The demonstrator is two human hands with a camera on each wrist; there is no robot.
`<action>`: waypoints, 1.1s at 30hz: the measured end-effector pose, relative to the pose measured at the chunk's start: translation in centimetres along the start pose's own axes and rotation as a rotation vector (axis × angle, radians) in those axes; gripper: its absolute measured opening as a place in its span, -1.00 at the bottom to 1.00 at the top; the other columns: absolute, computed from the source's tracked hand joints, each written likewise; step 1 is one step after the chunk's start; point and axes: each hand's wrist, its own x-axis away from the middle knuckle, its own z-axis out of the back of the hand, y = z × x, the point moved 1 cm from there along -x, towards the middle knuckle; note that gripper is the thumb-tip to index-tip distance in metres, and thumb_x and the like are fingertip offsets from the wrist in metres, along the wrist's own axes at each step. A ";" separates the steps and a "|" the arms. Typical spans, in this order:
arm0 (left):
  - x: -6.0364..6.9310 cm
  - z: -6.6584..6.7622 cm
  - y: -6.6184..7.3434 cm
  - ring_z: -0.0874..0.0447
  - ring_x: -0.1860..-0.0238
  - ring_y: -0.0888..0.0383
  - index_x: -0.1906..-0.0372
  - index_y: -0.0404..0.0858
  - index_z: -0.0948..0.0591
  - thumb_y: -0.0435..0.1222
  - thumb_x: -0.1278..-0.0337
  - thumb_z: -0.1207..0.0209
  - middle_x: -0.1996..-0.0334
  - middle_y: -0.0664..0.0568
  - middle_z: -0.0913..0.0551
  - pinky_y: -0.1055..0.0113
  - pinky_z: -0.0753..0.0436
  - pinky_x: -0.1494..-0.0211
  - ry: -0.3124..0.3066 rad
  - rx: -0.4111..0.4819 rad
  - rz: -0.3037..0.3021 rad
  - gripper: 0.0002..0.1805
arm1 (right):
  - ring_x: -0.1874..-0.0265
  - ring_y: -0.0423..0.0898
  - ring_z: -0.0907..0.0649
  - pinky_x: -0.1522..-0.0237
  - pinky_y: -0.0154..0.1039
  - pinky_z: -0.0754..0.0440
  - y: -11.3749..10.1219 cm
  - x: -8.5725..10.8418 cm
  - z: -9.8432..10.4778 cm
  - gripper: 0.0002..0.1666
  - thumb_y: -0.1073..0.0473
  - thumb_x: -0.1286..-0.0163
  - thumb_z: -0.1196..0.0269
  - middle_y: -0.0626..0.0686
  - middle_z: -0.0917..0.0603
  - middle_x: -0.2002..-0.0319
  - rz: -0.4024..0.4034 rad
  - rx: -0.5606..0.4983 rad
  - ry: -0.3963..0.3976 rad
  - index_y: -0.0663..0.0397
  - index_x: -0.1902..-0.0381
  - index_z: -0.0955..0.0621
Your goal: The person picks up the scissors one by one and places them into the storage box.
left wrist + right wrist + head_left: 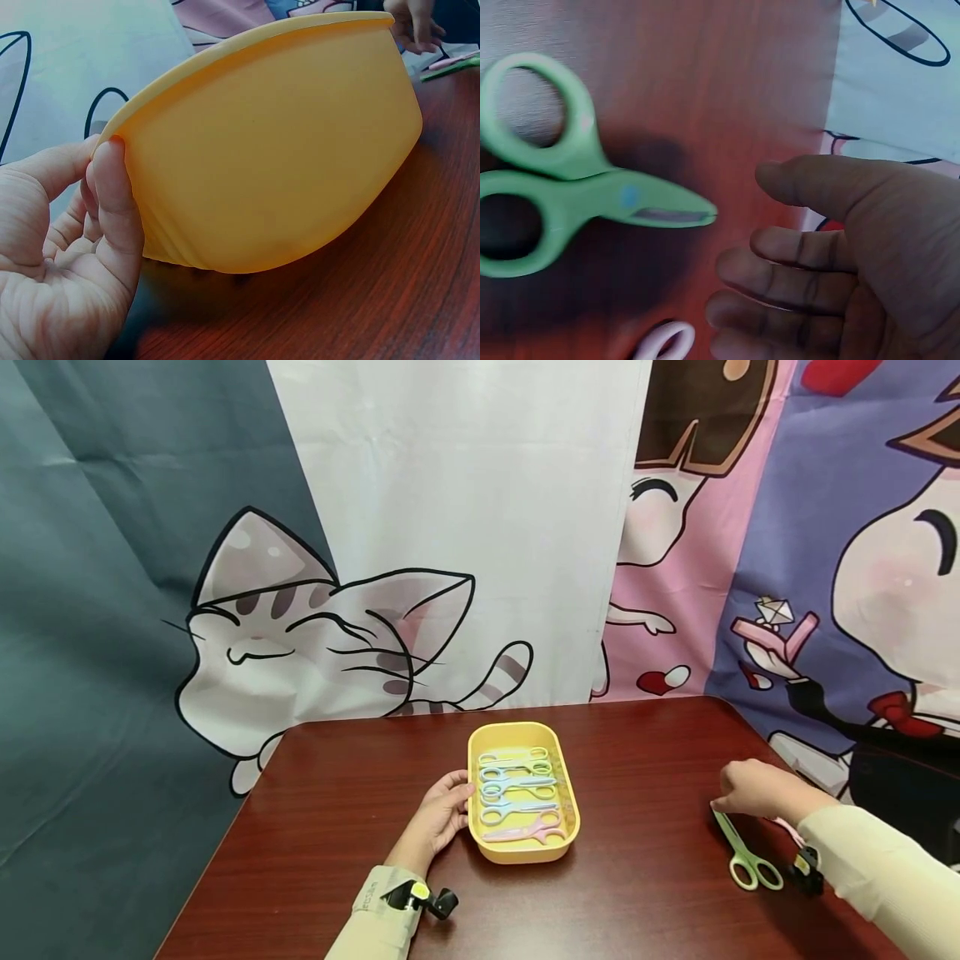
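A yellow plastic tray [523, 856] stands on the table, with several pastel scissors [517, 783] in blue, green and pink lying in it. My left hand [442, 814] pinches the tray's rim at its left side, the thumb and fingers meeting over the edge in the left wrist view [82, 225]. Over at the right, my right hand [761, 789] hovers by the blade end of a pair of green scissors [742, 856]. In the right wrist view its loosely bent fingers [772, 274] are apart from the green scissors [630, 196] and hold nothing.
Pink scissors [787, 828] lie partly hidden under the right wrist; one pink handle loop [667, 341] shows in the right wrist view. The dark red table [360, 793] ends at a cartoon-printed cloth backdrop [450, 527].
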 end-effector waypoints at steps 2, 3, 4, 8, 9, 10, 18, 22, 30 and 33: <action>0.0 0.0 0.0 -0.51 0.57 0.27 -0.09 -0.31 -0.36 -0.48 -0.42 -0.08 0.39 0.06 -0.60 0.47 -0.57 0.60 0.000 0.001 0.000 -0.75 | 0.67 -0.14 -0.45 0.61 -0.21 -0.44 0.3 0.7 -0.7 -0.63 0.00 -0.19 -0.43 -0.07 -0.45 0.64 -0.037 -0.039 -0.024 0.03 0.57 -0.51; 0.1 0.0 0.0 -0.51 0.58 0.27 -0.09 -0.30 -0.37 -0.48 -0.43 -0.07 0.39 0.06 -0.59 0.47 -0.57 0.59 0.000 0.001 0.000 -0.76 | 0.70 -0.14 -0.46 0.65 -0.22 -0.44 0.4 1.0 -1.0 -0.62 0.00 -0.20 -0.43 -0.07 -0.45 0.66 -0.059 -0.057 -0.039 0.02 0.58 -0.49; 0.1 0.0 0.1 -0.50 0.58 0.28 -0.08 -0.29 -0.37 -0.48 -0.43 -0.07 0.39 0.06 -0.59 0.47 -0.57 0.60 0.001 0.002 -0.001 -0.76 | 0.73 -0.14 -0.47 0.69 -0.23 -0.46 0.5 1.2 -1.3 -0.61 0.00 -0.21 -0.43 -0.06 -0.45 0.68 -0.078 -0.075 -0.052 0.03 0.59 -0.49; 0.3 -0.1 0.2 -0.49 0.58 0.29 -0.07 -0.27 -0.38 -0.48 -0.44 -0.05 0.40 0.07 -0.58 0.47 -0.56 0.60 0.006 0.001 -0.008 -0.78 | 0.81 -0.13 -0.49 0.78 -0.26 -0.46 0.6 2.0 -2.4 -0.56 -0.03 -0.21 -0.45 -0.06 -0.46 0.75 -0.139 -0.122 -0.103 0.02 0.64 -0.48; 0.3 -0.1 0.2 -0.49 0.58 0.29 -0.07 -0.27 -0.38 -0.48 -0.44 -0.05 0.40 0.07 -0.58 0.47 -0.56 0.60 0.007 0.003 -0.008 -0.78 | 0.81 -0.12 -0.49 0.78 -0.27 -0.46 0.6 2.1 -2.6 -0.55 -0.03 -0.20 -0.45 -0.06 -0.46 0.76 -0.150 -0.126 -0.113 0.03 0.64 -0.48; 0.3 -0.1 0.2 -0.49 0.58 0.29 -0.07 -0.27 -0.38 -0.48 -0.44 -0.05 0.40 0.07 -0.58 0.47 -0.56 0.60 0.006 0.004 -0.009 -0.78 | 0.81 -0.12 -0.49 0.78 -0.28 -0.45 0.6 2.2 -2.8 -0.55 -0.03 -0.20 -0.45 -0.06 -0.45 0.77 -0.158 -0.130 -0.122 0.03 0.64 -0.47; 0.2 -0.1 0.2 -0.52 0.58 0.27 -0.05 -0.28 -0.38 -0.49 -0.43 -0.06 0.37 0.05 -0.60 0.45 -0.60 0.59 -0.004 0.012 -0.003 -0.79 | 0.87 -0.13 -0.47 0.81 -0.25 -0.47 0.6 2.6 -3.5 -0.56 -0.01 -0.17 -0.43 -0.05 -0.47 0.82 -0.168 -0.141 -0.134 0.05 0.70 -0.50; 0.2 -0.2 0.3 -0.52 0.58 0.27 -0.05 -0.27 -0.38 -0.49 -0.43 -0.05 0.37 0.04 -0.60 0.45 -0.60 0.59 0.000 0.022 -0.007 -0.79 | 0.89 -0.13 -0.48 0.82 -0.24 -0.49 0.6 2.6 -3.8 -0.56 0.01 -0.17 -0.44 -0.01 -0.51 0.81 -0.176 -0.148 -0.110 0.07 0.68 -0.48; 0.3 -0.4 0.2 -0.50 0.60 0.28 -0.04 -0.24 -0.40 -0.49 -0.44 -0.03 0.40 0.06 -0.58 0.47 -0.56 0.61 0.018 0.009 0.001 -0.80 | 0.84 -0.09 -0.53 0.78 -0.19 -0.55 0.7 2.3 -3.9 -0.60 0.04 -0.16 -0.42 0.00 -0.52 0.80 -0.194 -0.171 -0.120 0.09 0.67 -0.50; 0.3 -0.4 0.3 -0.49 0.59 0.29 -0.06 -0.26 -0.39 -0.50 -0.44 -0.03 0.40 0.06 -0.58 0.47 -0.56 0.61 0.020 0.003 0.001 -0.79 | 0.82 -0.07 -0.54 0.77 -0.19 -0.55 0.7 2.2 -3.5 -0.62 0.08 -0.16 -0.42 0.00 -0.52 0.80 -0.189 -0.189 -0.128 0.10 0.68 -0.51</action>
